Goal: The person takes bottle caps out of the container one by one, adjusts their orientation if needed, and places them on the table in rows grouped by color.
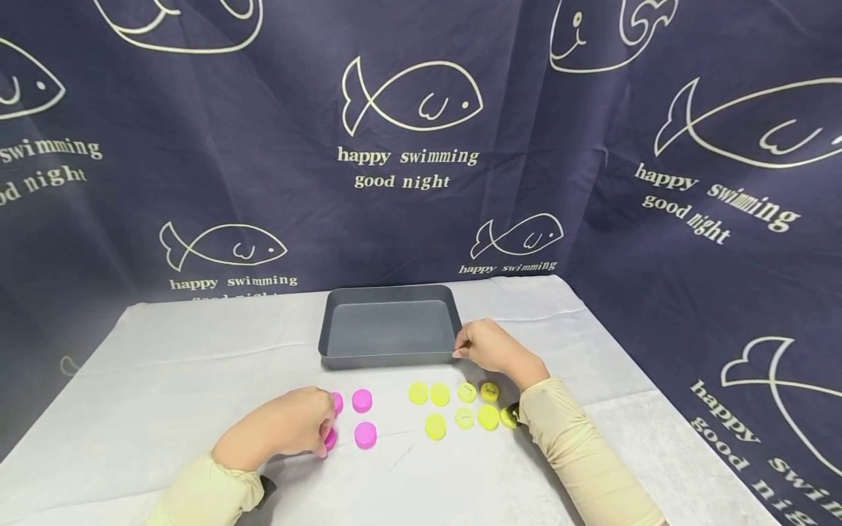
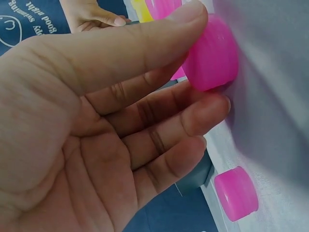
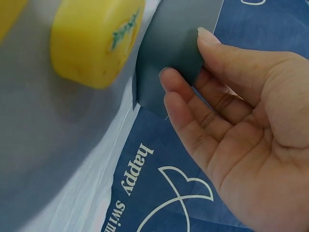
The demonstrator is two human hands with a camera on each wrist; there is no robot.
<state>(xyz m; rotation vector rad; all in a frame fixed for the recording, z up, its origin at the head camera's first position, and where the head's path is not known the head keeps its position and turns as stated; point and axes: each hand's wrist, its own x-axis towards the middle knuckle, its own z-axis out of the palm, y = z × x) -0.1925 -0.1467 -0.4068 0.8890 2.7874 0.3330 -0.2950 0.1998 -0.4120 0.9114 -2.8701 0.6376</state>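
Observation:
My left hand [image 1: 286,424] pinches a pink bottle cap [image 2: 215,55] between thumb and fingers, low over the white cloth at the left. Three more pink caps [image 1: 365,435] lie close by, one partly hidden behind the hand. At the back, a dark grey rectangular tray [image 1: 388,360] stands on the cloth. My right hand [image 1: 490,345] grips its front right corner, thumb on the rim and fingers along the outside in the right wrist view. Several yellow caps [image 1: 488,417] lie in two rough rows below the right hand, some with marks on top.
A white cloth [image 1: 368,489] with creases covers the table. Behind and to the right hangs a dark blue curtain [image 1: 408,241] printed with fish and lettering. My right forearm [image 1: 579,446] passes beside the rightmost yellow cap, which its wrist strap partly hides.

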